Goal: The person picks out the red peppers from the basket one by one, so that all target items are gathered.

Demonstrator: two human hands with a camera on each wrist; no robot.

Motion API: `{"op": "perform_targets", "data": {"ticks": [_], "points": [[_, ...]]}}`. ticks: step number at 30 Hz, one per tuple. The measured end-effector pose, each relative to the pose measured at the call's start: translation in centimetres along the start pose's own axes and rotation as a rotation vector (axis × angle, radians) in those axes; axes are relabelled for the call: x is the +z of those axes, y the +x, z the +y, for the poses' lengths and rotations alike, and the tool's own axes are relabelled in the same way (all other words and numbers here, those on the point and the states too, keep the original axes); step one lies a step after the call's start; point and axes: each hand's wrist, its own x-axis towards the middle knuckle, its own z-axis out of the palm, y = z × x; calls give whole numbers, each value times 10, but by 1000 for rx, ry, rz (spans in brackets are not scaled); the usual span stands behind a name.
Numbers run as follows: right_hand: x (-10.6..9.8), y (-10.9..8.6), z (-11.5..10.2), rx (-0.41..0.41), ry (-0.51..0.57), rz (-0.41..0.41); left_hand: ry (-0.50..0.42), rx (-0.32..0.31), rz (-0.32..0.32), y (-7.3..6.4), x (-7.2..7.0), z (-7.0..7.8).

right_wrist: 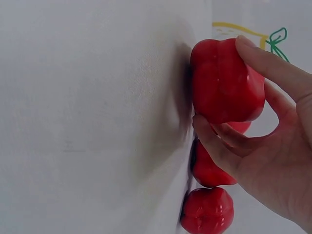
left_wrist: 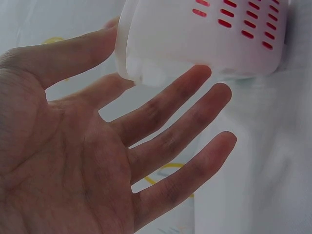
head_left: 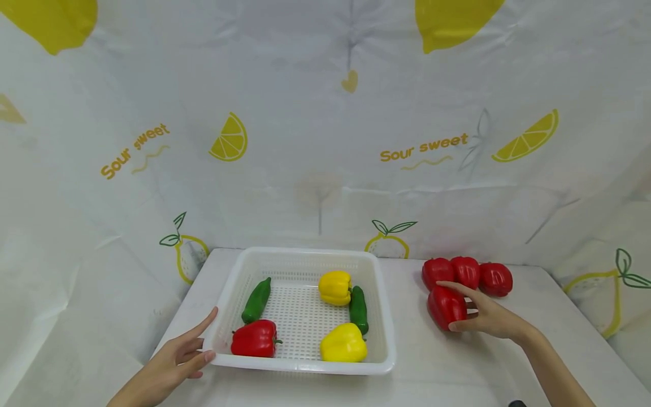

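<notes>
At the front left corner of a white plastic basket point(head_left: 305, 366), my left hand point(head_left: 175, 362) touches the rim with spread, fairly straight fingers. The left wrist view shows the thumb and index finger at the basket's edge point(left_wrist: 124, 44), the other fingers below it. On the right, my right hand point(head_left: 483, 316) grips a red bell pepper point(head_left: 446, 308) between thumb and fingers. In the right wrist view this pepper point(right_wrist: 224, 83) is close against the table. Behind it, three more red bell peppers point(head_left: 465, 272) sit in a row.
Inside the basket lie a red bell pepper point(head_left: 254, 339), a yellow bell pepper point(head_left: 335, 288), another yellow bell pepper point(head_left: 343, 343), a green pepper point(head_left: 257, 301) and a cucumber-like green vegetable point(head_left: 358, 310). A lemon-printed white sheet point(head_left: 305, 141) hangs behind the white table point(head_left: 407, 373).
</notes>
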Motion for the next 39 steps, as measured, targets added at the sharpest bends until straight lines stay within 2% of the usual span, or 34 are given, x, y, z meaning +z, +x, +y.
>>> {"op": "perform_targets", "data": {"ticks": [6,14,24,32,39], "points": [[1,-1,1,5,8,-15,-2,14,-3,-1,0,0],[2,-3,2,-11,-11,8,19,30,0,-1,0,1],[3,-4,1,0,-18,0,14,14,8,-1,0,1],[0,-8,-1,4,-1,-11,18,44,-2,0,0,1],[-6,-10,-16,-57,-52,46,13,42,17,-1,1,1]]}}
